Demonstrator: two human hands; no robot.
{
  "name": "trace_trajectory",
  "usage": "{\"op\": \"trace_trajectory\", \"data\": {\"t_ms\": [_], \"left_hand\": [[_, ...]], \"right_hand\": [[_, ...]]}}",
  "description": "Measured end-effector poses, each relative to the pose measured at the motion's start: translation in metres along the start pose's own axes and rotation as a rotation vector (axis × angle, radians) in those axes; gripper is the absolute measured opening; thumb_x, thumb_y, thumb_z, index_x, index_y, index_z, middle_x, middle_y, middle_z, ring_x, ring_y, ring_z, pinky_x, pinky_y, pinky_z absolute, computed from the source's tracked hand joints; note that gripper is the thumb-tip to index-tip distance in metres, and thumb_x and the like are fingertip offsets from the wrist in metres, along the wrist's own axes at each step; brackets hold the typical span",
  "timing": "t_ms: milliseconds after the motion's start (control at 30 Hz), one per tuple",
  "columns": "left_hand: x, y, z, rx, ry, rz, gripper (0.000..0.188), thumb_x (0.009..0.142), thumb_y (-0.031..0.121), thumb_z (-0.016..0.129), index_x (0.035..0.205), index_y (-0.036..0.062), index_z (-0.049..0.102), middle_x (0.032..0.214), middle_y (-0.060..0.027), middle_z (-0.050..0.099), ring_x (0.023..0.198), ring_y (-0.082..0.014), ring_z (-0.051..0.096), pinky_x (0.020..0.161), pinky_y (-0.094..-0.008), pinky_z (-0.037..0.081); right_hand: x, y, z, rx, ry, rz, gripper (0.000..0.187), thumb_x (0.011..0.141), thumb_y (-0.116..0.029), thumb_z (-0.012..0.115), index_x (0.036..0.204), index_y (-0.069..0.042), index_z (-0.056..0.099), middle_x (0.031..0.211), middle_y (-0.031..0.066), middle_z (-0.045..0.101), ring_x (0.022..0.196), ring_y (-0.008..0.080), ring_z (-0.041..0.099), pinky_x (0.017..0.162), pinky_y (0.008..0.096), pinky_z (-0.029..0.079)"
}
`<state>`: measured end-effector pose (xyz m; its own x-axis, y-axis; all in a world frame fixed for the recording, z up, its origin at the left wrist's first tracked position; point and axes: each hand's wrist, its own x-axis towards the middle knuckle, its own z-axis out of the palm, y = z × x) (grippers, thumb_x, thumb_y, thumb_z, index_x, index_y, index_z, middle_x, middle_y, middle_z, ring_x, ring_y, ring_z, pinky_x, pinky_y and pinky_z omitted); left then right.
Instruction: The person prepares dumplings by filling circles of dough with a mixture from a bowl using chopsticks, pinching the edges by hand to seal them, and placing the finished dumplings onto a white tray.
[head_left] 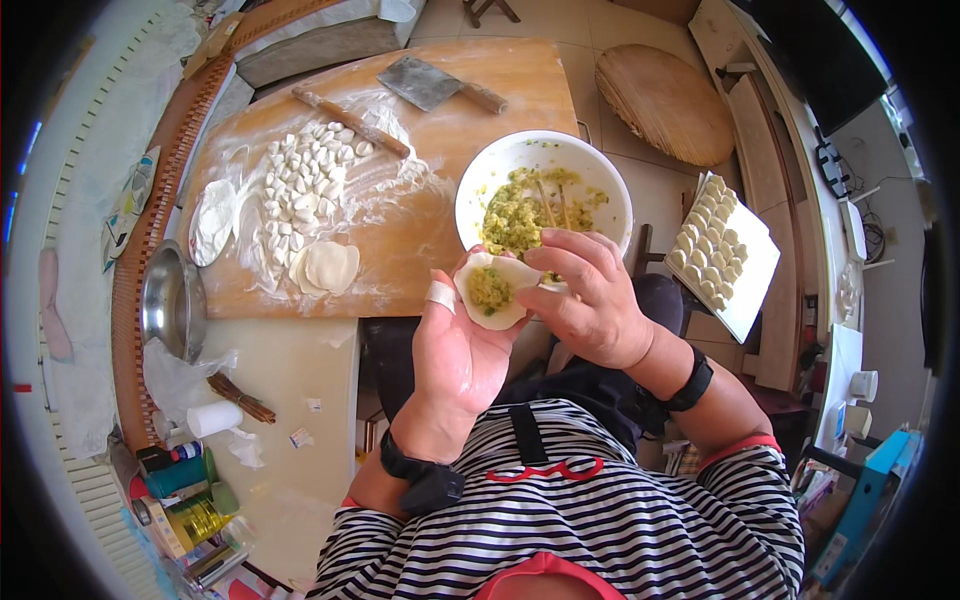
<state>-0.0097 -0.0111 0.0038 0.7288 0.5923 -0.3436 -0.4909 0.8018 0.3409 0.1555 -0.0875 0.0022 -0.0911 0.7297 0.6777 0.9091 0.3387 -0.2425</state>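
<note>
A round dumpling wrapper (pixel 471 308) with a mound of yellow-green filling (pixel 490 290) rests on the fingers of my left hand (pixel 450 355), whose thumb is at its left side. A white bandage (pixel 441 296) wraps that thumb. My right hand (pixel 605 315) has its thumb and fingers curled at the wrapper's right edge, gripping it. The wrapper is spread, its filling uncovered. Just beyond both hands stands a white bowl (pixel 610 175) holding more filling, with a pair of chopsticks (pixel 555 205) stuck in it.
On the floury wooden board (pixel 540 85) are many dough pieces (pixel 305 185), stacked wrappers (pixel 330 267), a rolling pin (pixel 352 122) and a cleaver (pixel 425 85). A tray of finished dumplings (pixel 752 290) sits at right, below a round wooden board (pixel 665 105). At left is a metal basin (pixel 172 300).
</note>
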Motion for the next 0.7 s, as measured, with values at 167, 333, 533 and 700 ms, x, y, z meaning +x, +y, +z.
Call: {"op": "trace_trajectory", "data": {"t_ms": [167, 333, 533, 700], "left_hand": [[-0.003, -0.009, 0.005, 0.092, -0.002, 0.060, 0.058, 0.104, 0.050, 0.024, 0.138, 0.0070, 0.040, 0.138, -0.0093, 0.048, 0.125, -0.0232, 0.047, 0.104, -0.0415, 0.038], [-0.006, -0.015, -0.010, 0.432, -0.119, 0.154, 0.065, 0.102, 0.054, 0.023, 0.137, 0.0028, 0.043, 0.135, -0.0086, 0.050, 0.123, -0.0195, 0.048, 0.103, -0.0366, 0.038], [-0.008, -0.007, -0.005, 0.590, -0.244, 0.233, 0.064, 0.104, 0.048, 0.028, 0.139, -0.0044, 0.041, 0.141, -0.0141, 0.045, 0.128, -0.0206, 0.045, 0.109, -0.0349, 0.034], [-0.011, -0.006, -0.002, 0.721, -0.343, 0.357, 0.057, 0.103, 0.037, 0.041, 0.144, -0.0023, 0.033, 0.149, -0.0167, 0.037, 0.135, -0.0242, 0.040, 0.112, -0.0379, 0.030]], "right_hand": [[0.004, -0.008, -0.004, 0.113, -0.015, 0.004, 0.025, 0.064, -0.013, 0.075, 0.087, -0.013, 0.066, 0.116, 0.0048, 0.058, 0.116, 0.0295, 0.054, 0.092, 0.0465, 0.042], [0.011, -0.016, 0.002, 0.168, 0.053, 0.118, 0.027, 0.064, -0.014, 0.079, 0.087, -0.013, 0.065, 0.113, 0.0041, 0.059, 0.116, 0.0304, 0.054, 0.089, 0.0454, 0.042], [0.016, -0.022, 0.000, 0.203, 0.051, 0.200, 0.029, 0.067, -0.009, 0.080, 0.092, -0.012, 0.065, 0.117, 0.0098, 0.058, 0.116, 0.0352, 0.053, 0.094, 0.0462, 0.042], [0.017, -0.023, 0.000, 0.563, 0.100, 0.481, 0.017, 0.073, -0.006, 0.075, 0.086, -0.009, 0.065, 0.115, 0.0109, 0.059, 0.114, 0.0313, 0.052, 0.097, 0.0418, 0.040]]}}
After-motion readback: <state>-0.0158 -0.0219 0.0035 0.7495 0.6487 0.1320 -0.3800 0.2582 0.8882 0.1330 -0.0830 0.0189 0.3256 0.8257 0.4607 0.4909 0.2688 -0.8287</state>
